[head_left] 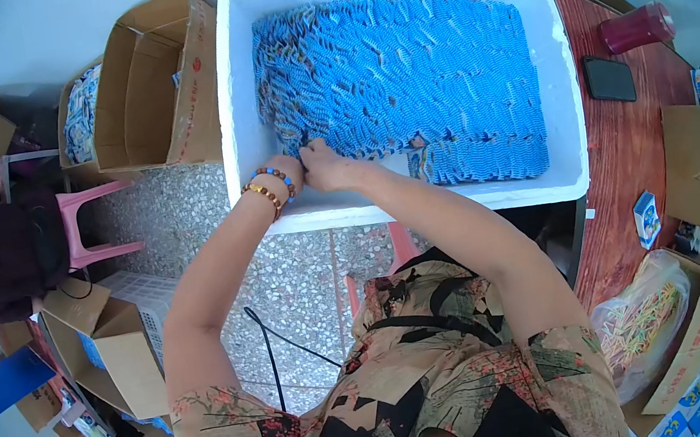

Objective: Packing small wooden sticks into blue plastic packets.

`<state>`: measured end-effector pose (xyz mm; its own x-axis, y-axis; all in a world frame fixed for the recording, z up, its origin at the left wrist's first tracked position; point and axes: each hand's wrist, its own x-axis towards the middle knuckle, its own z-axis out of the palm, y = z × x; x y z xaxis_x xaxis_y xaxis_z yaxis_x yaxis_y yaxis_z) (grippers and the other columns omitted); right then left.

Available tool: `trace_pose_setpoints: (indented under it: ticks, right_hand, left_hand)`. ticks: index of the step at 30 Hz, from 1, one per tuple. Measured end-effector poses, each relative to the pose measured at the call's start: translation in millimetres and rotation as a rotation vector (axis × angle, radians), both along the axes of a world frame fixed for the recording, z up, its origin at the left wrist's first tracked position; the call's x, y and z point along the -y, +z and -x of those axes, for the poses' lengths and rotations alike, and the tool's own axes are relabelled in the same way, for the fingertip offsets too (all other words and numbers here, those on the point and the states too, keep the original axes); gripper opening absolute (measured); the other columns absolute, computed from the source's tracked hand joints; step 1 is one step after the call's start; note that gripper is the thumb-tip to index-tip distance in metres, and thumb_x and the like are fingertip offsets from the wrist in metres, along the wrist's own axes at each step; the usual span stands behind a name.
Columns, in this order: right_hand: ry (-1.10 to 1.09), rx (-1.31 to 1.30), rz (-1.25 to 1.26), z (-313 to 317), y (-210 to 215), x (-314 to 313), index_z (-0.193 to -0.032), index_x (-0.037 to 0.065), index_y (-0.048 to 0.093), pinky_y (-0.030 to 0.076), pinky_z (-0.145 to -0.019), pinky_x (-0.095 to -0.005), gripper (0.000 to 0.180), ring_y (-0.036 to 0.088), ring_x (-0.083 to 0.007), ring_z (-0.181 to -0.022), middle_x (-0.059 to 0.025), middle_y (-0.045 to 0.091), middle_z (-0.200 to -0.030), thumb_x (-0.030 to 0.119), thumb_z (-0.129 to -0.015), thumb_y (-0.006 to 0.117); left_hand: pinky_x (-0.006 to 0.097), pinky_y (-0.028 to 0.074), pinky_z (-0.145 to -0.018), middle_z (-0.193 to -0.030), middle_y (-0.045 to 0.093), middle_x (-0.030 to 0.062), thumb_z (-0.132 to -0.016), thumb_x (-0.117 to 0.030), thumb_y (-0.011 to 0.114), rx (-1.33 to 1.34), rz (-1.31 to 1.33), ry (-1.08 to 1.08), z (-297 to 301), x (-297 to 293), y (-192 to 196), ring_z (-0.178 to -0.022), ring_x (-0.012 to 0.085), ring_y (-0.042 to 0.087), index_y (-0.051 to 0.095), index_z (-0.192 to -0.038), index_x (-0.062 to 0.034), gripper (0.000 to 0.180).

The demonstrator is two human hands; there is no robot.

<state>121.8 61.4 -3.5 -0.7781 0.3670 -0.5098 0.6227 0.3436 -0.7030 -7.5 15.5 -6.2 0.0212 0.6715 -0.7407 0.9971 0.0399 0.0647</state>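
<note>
While both hands meet inside the white foam box [242, 98], left hand [288, 166] and right hand [323, 166] fingers seemingly pinch blue packets [401, 80] just beyond them; grip unclear.

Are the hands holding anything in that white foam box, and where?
Both hands, left hand and right hand, pinch blue packets at the pile's near-left edge in the white foam box; the exact hold is hidden.

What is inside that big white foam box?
The white foam box holds packed rows of small blue packets. Both hands reach in. Whatever lies beneath the packets is hidden.

Blue packets [401, 80] packed in rows, upright
</note>
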Motion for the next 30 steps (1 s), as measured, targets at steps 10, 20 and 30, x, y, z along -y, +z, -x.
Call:
trace_pose_setpoints:
  ticks: [10,20,30]
  right_hand:
    - [-0.156,-0.224,-0.040,-22,30,-2,-0.102,-0.009,0.055,0.046,-0.090,-0.0449,0.027,0.058,-0.0427,-0.099,-0.0306,0.061,-0.099,0.007,-0.082,0.046]
    - [-0.454,-0.448,0.189,-156,90,-45,-0.112,-0.001,0.060,0.048,-0.083,-0.0320,0.028,0.063,-0.0217,-0.096,-0.0130,0.066,-0.102,0.020,-0.095,0.052]
    - [-0.560,-0.333,0.154,-215,90,-35,-0.111,-0.003,0.058,0.048,-0.081,-0.0309,0.027,0.062,-0.0189,-0.091,-0.0112,0.065,-0.098,0.018,-0.095,0.053]
  left_hand:
    - [0.045,0.051,-0.081,-0.096,0.067,0.0214,-0.082,-0.028,0.056,-0.011,0.015,0.034,11,5,-24,-0.090,0.0363,0.065,0.070,-0.093,-0.0053,0.029]
    - [0.040,0.048,-0.090,-0.111,0.063,0.0209,-0.091,-0.031,0.050,0.282,0.194,-0.243,-16,15,75,-0.103,0.0343,0.060,0.066,-0.102,0.0011,0.038]
    - [0.035,0.036,-0.103,-0.129,0.055,0.0170,-0.096,-0.050,0.040,0.581,0.332,0.170,-9,11,90,-0.120,0.0305,0.050,0.053,-0.129,-0.0007,0.061]
